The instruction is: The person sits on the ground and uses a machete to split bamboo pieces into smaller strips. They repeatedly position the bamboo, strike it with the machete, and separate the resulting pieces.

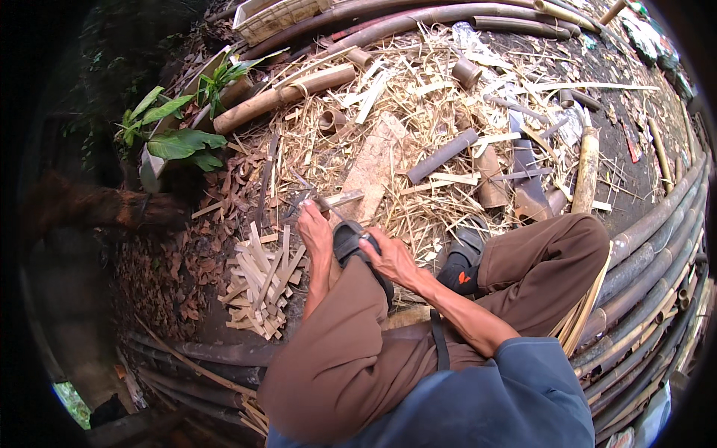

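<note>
My right hand is wrapped round the dark handle of a knife. Its thin blade slants up and left toward my left hand. The fingers of that hand are closed on a short bamboo piece, whose pale end sticks out to the right above my shoe. Part of the piece is hidden by the fingers. Below and left of my left hand lies a heap of pale split bamboo strips.
Shavings cover the ground ahead, with a flat board and cut bamboo tubes among them. Long bamboo poles curve along the right. A thick bamboo length and leafy plant lie far left. A crate stands behind.
</note>
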A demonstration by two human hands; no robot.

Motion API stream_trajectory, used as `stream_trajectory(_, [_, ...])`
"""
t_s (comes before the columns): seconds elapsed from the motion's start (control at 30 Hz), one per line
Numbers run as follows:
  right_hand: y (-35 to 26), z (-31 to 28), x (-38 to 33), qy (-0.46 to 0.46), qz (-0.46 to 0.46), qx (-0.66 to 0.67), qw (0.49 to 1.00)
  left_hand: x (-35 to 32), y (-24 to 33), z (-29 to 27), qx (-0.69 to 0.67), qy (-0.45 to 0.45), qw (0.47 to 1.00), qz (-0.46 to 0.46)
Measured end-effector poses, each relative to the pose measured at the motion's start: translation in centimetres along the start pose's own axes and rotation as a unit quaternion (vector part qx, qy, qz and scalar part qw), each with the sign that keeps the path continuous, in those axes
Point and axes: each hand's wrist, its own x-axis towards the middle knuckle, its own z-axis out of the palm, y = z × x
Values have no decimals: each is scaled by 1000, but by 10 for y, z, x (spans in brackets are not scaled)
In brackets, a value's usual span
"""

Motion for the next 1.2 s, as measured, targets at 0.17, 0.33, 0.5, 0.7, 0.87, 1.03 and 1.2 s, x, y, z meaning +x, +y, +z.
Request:
stream_trajectory(0.17, [44, 5, 23, -1, 79, -23, 997, -6, -6, 11, -119, 93, 988, 32])
stream_trajectory(0.33, [22, -2, 11, -44, 58, -55, 996, -10, 0, 1, 65, 40, 995, 58])
stream_trajectory(0.5, [65, -5, 22, 17, 92, -65, 993, 1, 12, 6, -57, 22, 997, 39])
stream_trajectory(0.7, [77, -4, 11, 18, 97, -53, 994, 5, 1, 5, -6, 26, 999, 44])
stream_trajectory(0.87, [42, 9, -3, 13, 29, -14, 999, 6, 11, 7, -47, 24, 998, -19])
stream_trajectory(1.03, [61, 17, -4, 21, 45, -22, 999, 13, 2, 0, -106, 13, 993, -45])
stream_trajectory(1.2, [86, 5, 3, 57, 85, -68, 992, -3, 10, 8, -21, -11, 1000, 11])
